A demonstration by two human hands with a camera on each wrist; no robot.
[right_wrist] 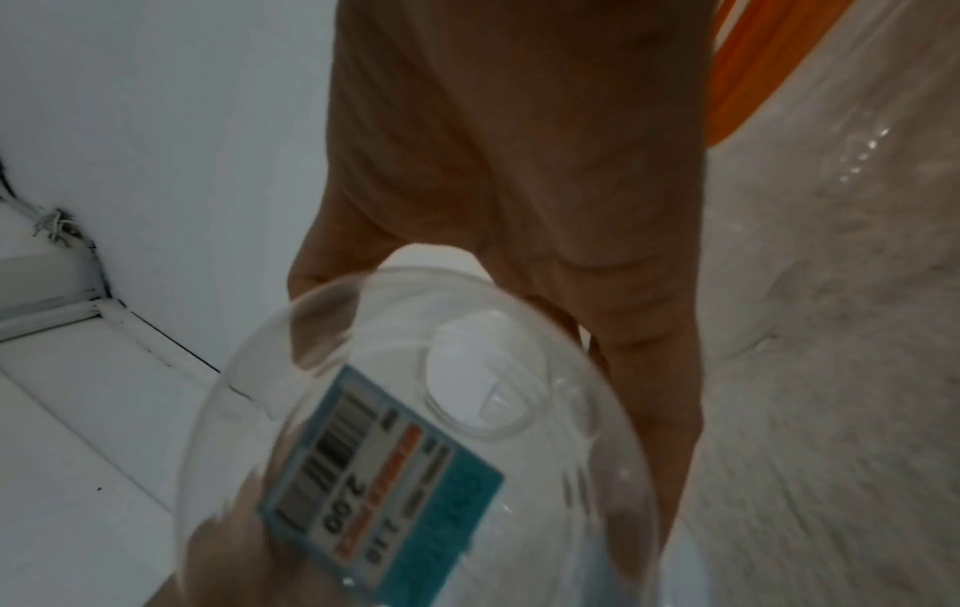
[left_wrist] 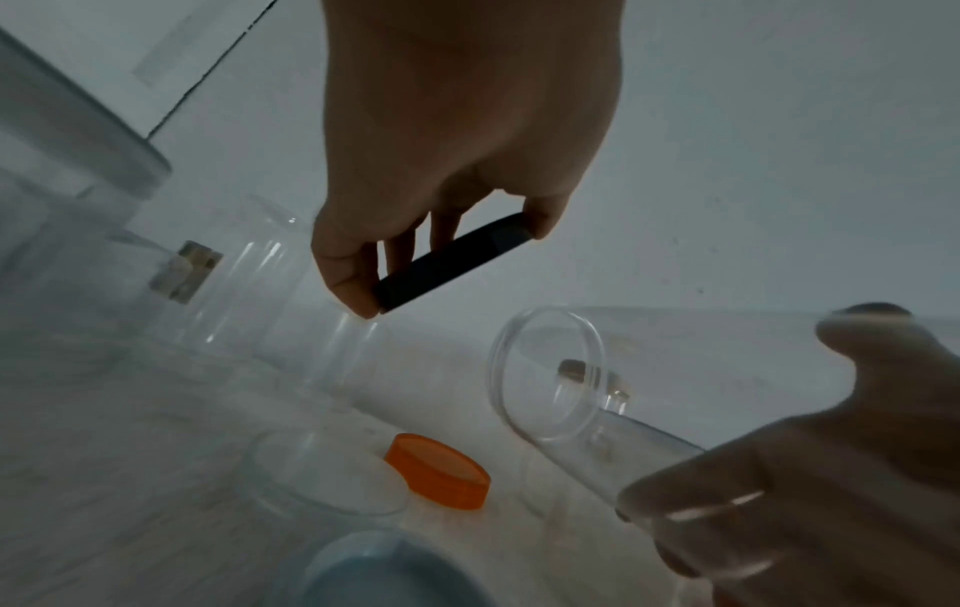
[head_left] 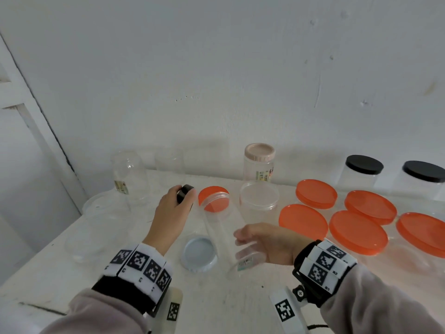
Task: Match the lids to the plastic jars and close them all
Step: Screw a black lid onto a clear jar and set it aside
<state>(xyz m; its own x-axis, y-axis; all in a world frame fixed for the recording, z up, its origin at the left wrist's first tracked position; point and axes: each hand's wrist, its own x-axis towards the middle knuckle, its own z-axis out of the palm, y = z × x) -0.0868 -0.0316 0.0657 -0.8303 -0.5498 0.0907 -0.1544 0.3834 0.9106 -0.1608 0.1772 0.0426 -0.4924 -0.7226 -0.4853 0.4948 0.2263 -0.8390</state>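
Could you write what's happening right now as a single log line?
left hand: pinches black lid | right hand: grips tilted clear jar, mouth open | lid not on

Right wrist view: right hand [right_wrist: 519,185] cut off at top edge; clear jar [right_wrist: 415,451] cut off at bottom, its label print blurred. Beside the hand, orange lids [right_wrist: 738,74] show only a sliver. Left wrist view: blue lid [left_wrist: 379,575] below left hand [left_wrist: 457,135], blurred, cropped.

A white painted table [head_left: 216,300] stands pushed against a pale, blue-grey wall [head_left: 216,68] — the plaster is scuffed, with small chips and faint cracks toward its right side. At the left a white door frame [head_left: 31,104] slants up past the table's far-left corner, under soft, even light.
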